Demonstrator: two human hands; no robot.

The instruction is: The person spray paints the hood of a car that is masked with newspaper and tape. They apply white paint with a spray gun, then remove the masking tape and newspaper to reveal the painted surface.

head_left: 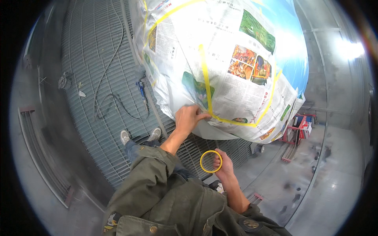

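A large rounded body in front of me is covered with newspaper sheets [224, 94] and pale sheeting, joined by strips of yellow masking tape [206, 78]. My left hand [189, 118] is closed at the lower edge of this covering, thumb and fingers pinching it beside the corner where two tape strips meet. Nearer to me, my right hand [224, 165] grips a roll of yellow masking tape [202, 166] by one side, its ring facing up. The roll is held apart from the covering. What lies under the paper is hidden.
A blue spray gun [141, 89] on a dark hose [103, 72] lies on the grated floor [88, 129] at left. Farther left is a crumpled grey lump [65, 80]. A red metal stand [302, 129] stands at right, past the covered body. My shoes [125, 136] are on the grating.
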